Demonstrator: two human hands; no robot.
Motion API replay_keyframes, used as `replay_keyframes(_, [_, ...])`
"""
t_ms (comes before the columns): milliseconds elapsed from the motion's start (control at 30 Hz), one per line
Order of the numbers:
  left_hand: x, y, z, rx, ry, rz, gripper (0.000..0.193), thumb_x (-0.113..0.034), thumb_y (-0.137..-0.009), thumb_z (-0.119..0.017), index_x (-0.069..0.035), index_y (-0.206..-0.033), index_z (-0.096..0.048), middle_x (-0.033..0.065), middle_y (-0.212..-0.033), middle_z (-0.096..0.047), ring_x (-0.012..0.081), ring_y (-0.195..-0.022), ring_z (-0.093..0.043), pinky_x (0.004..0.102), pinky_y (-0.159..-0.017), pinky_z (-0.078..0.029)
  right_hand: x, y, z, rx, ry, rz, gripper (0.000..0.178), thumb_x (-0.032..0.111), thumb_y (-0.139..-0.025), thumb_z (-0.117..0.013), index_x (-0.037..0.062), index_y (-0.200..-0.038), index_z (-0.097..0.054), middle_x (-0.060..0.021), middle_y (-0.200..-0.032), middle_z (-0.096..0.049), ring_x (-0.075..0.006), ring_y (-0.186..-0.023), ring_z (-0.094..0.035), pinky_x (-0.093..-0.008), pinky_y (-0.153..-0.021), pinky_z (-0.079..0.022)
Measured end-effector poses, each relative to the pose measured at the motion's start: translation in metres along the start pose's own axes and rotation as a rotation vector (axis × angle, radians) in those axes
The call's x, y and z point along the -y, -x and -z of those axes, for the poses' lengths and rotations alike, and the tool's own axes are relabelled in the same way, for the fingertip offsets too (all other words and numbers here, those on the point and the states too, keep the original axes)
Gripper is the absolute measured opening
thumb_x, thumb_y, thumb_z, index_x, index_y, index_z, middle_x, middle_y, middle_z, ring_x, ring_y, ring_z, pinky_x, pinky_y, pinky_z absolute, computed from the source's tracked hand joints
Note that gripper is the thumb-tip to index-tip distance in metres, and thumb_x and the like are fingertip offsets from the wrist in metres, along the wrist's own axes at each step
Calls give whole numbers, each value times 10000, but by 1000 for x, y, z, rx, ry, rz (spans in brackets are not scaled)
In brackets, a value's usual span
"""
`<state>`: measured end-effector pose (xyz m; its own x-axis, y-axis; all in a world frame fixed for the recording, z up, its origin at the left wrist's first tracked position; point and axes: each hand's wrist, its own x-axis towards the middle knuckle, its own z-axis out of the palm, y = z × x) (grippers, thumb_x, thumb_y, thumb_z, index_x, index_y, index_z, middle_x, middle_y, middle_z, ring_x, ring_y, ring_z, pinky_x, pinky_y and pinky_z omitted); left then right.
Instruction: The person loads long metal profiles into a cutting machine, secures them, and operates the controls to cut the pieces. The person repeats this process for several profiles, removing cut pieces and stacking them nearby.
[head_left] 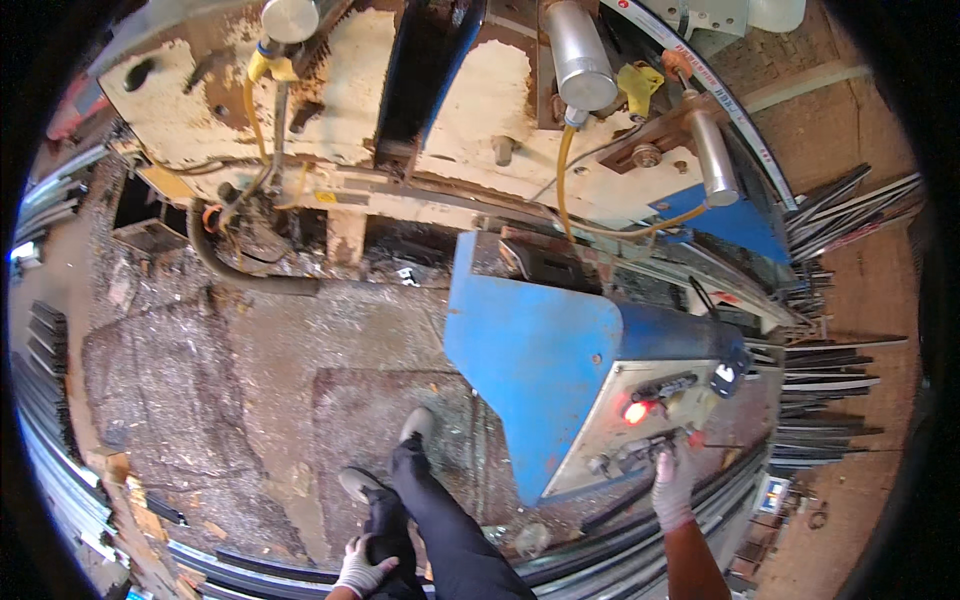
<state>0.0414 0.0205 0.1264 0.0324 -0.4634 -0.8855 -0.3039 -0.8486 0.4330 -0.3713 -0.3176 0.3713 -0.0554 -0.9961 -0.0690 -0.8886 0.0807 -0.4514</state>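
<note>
My right hand (673,490), in a pale glove, reaches to the light-coloured control panel (592,440) on a blue metal cabinet (535,350). Its fingers touch or hover at the dark switches (640,455) along the lower panel; their exact grip is unclear. A red lamp (637,411) glows just above them. By the hand's right side shows a small red knob (697,438). My left hand (362,570), gloved too, lies over my dark-trousered leg (390,535) near the lower edge, fingers spread, holding nothing.
A large machine with worn cream plates (470,110) spans the far side, bearing metal cylinders (585,75) with yellow hoses (563,180). Worn mats (180,400) cover the floor. Long metal profiles (590,560) lie along the near side, and more bars (825,400) are stacked at right.
</note>
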Motion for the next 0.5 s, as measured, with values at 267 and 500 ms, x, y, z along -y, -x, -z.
replay_keyframes(267, [-42,-7,27,1,-164,17,1031,-609,-718,-826,-57,-1489,-421,300,-1486,-383,447,-1360,-444,452,-1138,-398,-22,13,-6,-14,11,-150,446,300,-977,-592,-65,-1233,-560,-221,-1064,-659,-344,-963,-617,-455,-890,-478])
replay_keyframes(500, [-57,-12,35,-3,-229,16,1006,-616,-731,-814,-9,-1448,-456,307,-1426,-445,451,-1307,-500,449,-1105,-431,-35,24,-13,-83,87,-86,535,247,-905,-659,-86,-1293,-503,-220,-1122,-629,-360,-1036,-586,-469,-963,-440])
